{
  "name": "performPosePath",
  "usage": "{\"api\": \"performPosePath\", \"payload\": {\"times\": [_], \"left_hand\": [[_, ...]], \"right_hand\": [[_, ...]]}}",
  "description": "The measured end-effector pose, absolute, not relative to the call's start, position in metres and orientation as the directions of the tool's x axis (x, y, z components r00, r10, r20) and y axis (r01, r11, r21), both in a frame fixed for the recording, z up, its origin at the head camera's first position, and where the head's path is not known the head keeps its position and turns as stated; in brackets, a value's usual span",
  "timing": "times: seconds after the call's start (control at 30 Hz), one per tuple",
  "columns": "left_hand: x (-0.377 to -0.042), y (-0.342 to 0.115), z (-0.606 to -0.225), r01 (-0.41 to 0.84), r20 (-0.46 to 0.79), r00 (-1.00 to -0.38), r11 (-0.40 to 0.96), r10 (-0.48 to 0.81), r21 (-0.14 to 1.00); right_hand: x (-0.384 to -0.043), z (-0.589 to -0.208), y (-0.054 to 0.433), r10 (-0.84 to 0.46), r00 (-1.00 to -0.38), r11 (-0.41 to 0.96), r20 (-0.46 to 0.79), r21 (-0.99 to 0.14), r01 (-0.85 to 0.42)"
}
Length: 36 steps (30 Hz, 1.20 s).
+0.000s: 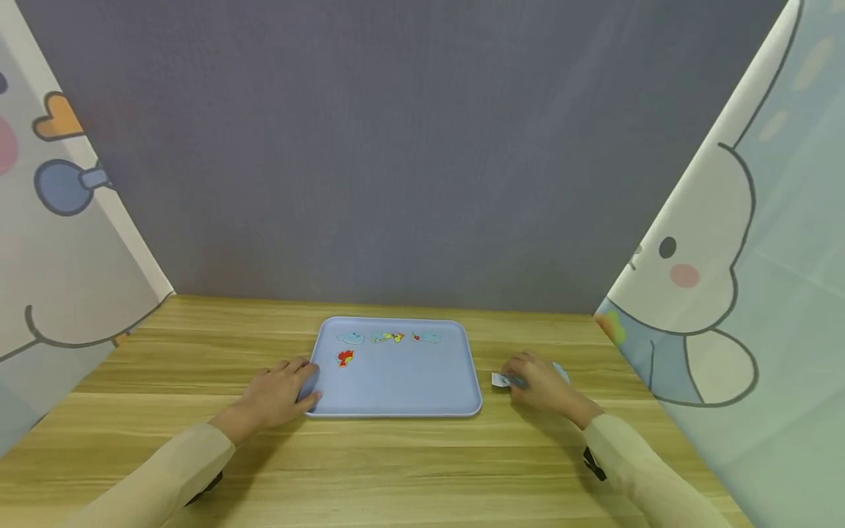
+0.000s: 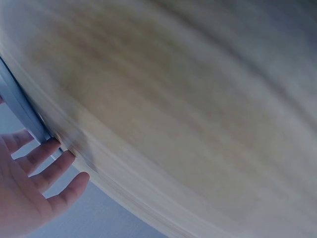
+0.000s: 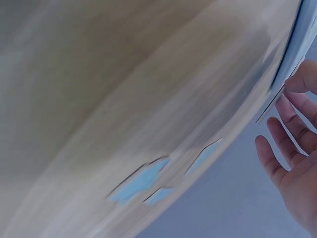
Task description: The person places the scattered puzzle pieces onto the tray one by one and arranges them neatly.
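A pale blue tray lies on the wooden table, with several thin cut-out pieces in it. Light blue pieces and a yellow-patterned piece form a row along its back; a red piece lies below them at the left. My left hand rests at the tray's left rim, its fingers loosely extended in the left wrist view. Right of the tray, my right hand pinches a small flat piece, white and blue-grey, between thumb and fingers. In the right wrist view this piece appears edge-on.
Light blue flat pieces lie on the table beside my right hand; one such piece shows past that hand in the head view. A grey panel stands behind the table, and printed cartoon panels flank it.
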State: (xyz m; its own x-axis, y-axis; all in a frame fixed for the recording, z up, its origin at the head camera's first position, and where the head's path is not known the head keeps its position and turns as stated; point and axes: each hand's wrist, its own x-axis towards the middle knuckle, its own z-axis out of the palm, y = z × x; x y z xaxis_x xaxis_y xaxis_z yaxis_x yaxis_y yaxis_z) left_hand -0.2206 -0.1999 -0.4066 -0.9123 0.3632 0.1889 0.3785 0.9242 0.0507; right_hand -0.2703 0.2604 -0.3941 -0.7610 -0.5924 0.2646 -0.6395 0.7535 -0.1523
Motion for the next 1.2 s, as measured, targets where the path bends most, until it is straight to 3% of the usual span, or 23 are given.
{"api": "performPosePath", "payload": {"times": [0.17, 0.4, 0.7, 1.2], "left_hand": [[-0.221, -0.200, -0.406, 0.375, 0.192, -0.913, 0.926, 0.359, 0.052], [-0.222, -0.200, -0.406, 0.366, 0.179, -0.919, 0.929, 0.352, 0.050], [-0.222, -0.201, -0.409, 0.367, 0.178, -0.919, 0.928, 0.351, 0.062], [-0.222, -0.201, -0.413, 0.373, 0.182, -0.916, 0.927, 0.358, 0.052]], "right_hand": [[-0.275, -0.393, 0.247, -0.594, -0.765, 0.755, 0.249, -0.155, -0.637], [-0.283, -0.393, 0.228, -0.653, -0.692, 0.696, 0.307, -0.118, -0.709], [-0.287, -0.388, 0.205, -0.650, -0.719, 0.714, 0.245, -0.124, -0.689], [-0.296, -0.393, 0.170, -0.702, -0.662, 0.666, 0.264, -0.087, -0.741]]}}
